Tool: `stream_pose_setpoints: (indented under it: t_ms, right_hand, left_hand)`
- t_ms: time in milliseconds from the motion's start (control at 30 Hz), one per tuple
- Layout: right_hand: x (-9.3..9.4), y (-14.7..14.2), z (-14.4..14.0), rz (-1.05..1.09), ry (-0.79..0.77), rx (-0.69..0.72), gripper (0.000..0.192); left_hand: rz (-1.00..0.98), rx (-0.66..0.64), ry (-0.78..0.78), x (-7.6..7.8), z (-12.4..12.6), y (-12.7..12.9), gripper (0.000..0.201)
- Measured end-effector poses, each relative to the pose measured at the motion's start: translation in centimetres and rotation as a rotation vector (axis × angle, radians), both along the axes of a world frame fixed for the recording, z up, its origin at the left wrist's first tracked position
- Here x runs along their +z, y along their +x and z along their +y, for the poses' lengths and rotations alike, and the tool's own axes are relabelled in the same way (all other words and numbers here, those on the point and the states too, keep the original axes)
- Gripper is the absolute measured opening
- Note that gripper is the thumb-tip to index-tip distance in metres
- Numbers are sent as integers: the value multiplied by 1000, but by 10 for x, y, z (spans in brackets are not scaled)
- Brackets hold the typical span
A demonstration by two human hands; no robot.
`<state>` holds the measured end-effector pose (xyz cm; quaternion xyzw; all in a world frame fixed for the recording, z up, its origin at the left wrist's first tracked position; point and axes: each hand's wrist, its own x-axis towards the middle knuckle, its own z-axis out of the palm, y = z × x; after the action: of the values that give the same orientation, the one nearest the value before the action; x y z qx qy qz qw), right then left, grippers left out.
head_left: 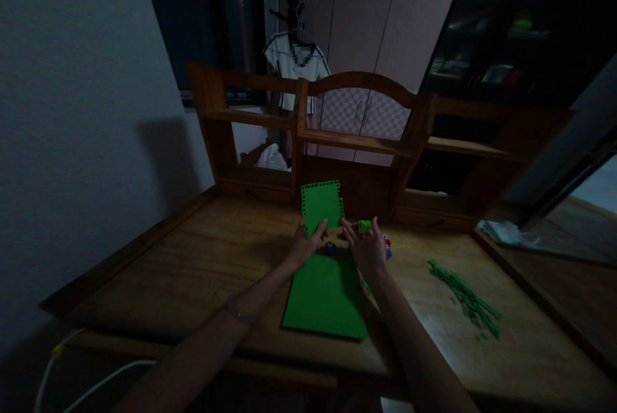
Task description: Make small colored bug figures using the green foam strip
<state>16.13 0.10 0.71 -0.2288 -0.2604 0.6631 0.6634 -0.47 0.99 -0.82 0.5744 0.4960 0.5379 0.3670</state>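
My left hand [308,247] grips the lower edge of a green sheet of paper [322,204], thumb on the front, holding it raised and tilted. Rows of small cut-outs run along the sheet's top and side edges. My right hand [369,249] is just right of the sheet, fingers curled around a small lime-green craft punch [364,227]. A purple punch-like piece [330,247] sits between the hands. Red and purple pieces [387,247] are partly hidden behind my right hand. Below lies a larger green sheet or board [325,297] flat on the table.
Thin green paper strips [465,297] lie heaped on the right of the wooden table [207,272]. A wooden shelf unit [357,140] stands along the back edge. A plastic bag [501,232] is at the far right, and a white cable [106,377] hangs at the lower left.
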Motion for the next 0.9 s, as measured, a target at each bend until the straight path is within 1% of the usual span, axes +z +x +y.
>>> stream_pose_setpoints:
  t_ms: [100, 200, 300, 467, 633, 767, 900]
  right_hand:
    - [-2, 2, 2, 33, 31, -16, 37]
    - [-3, 4, 2, 38, 63, -35, 37]
    - [-2, 5, 2, 39, 60, -51, 38]
    - [2, 5, 1, 65, 38, -82, 39]
    - [4, 5, 0, 59, 46, -91, 39]
    - [5, 5, -2, 65, 65, -105, 40]
    - [6, 5, -3, 80, 94, -109, 38]
  left_hand:
    - [-14, -28, 15, 1, 0, -1, 45]
    - [11, -70, 25, 5, -1, -3, 46]
    - [43, -97, 50, 7, -1, -5, 46]
    - [97, -73, 67, 8, -1, -7, 46]
    - [79, -57, 83, 9, 0, -6, 42]
    - [56, -87, 87, 7, 1, -6, 37]
    - [73, -124, 84, 1, 4, -5, 36]
